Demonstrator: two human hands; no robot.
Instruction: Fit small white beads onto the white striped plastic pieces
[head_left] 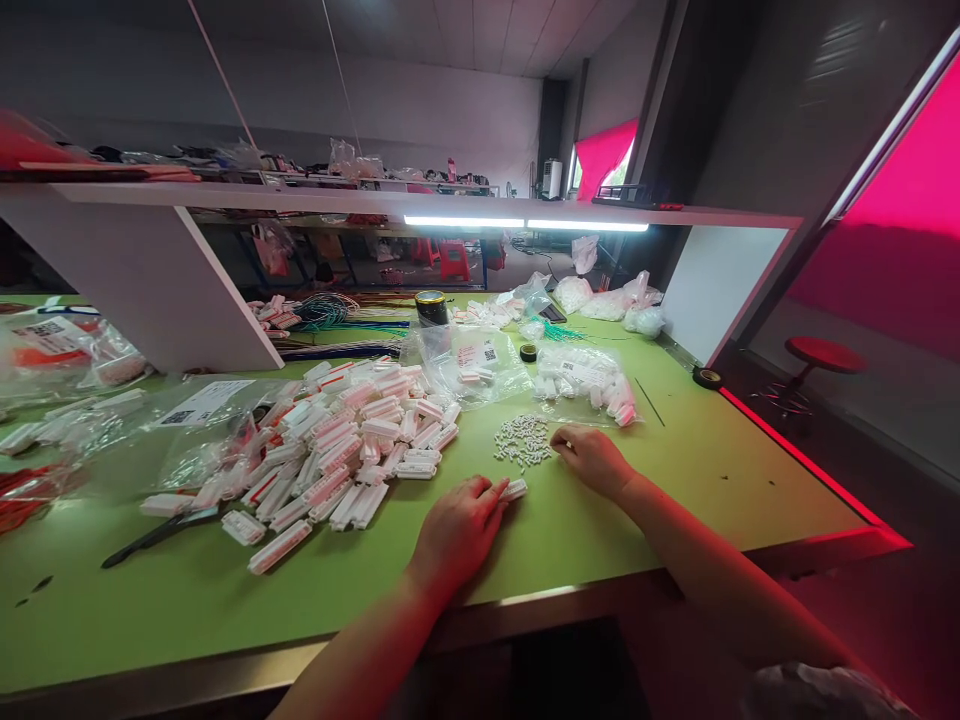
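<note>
I see a bare left hand (461,525) and a bare right hand (596,458), with both forearms (712,560) uncovered. Mottled grey-and-pale cloth (825,692) shows at lower right, too blurred for me to make out its pattern.

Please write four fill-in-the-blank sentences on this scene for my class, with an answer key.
1. The left hand holds a block coloured ____.
2. In the picture, the right hand is at the ____ (left or right) edge of the pegs.
3. The tabletop is coloured ____.
4. The stool has a seat coloured ____.

Missing words: white; right; green; red.
</note>
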